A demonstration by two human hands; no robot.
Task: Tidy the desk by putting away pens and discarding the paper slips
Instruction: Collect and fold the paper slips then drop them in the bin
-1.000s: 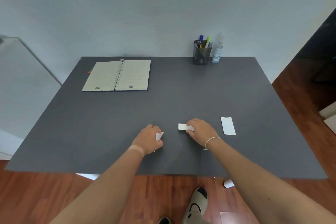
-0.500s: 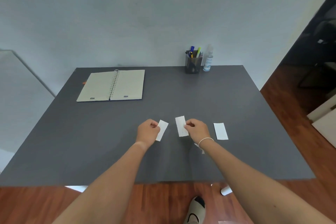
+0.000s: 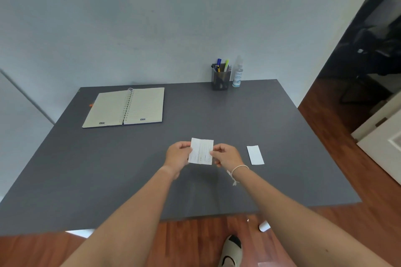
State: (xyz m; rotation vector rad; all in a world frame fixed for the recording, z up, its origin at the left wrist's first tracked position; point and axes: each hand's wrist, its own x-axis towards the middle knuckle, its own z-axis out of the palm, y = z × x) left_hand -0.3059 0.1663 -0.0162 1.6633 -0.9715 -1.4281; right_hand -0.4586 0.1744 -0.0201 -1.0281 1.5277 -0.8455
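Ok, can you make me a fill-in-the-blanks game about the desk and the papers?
1. Both hands, the left hand and the right hand, hold paper slips above the ____.
2. One more paper slip lies flat on the desk, on the ____ side of the hands.
3. The notebook lies ____ on the desk.
4. The pens stand in the ____ beside the spray bottle.

Missing words: desk; right; open; pen holder
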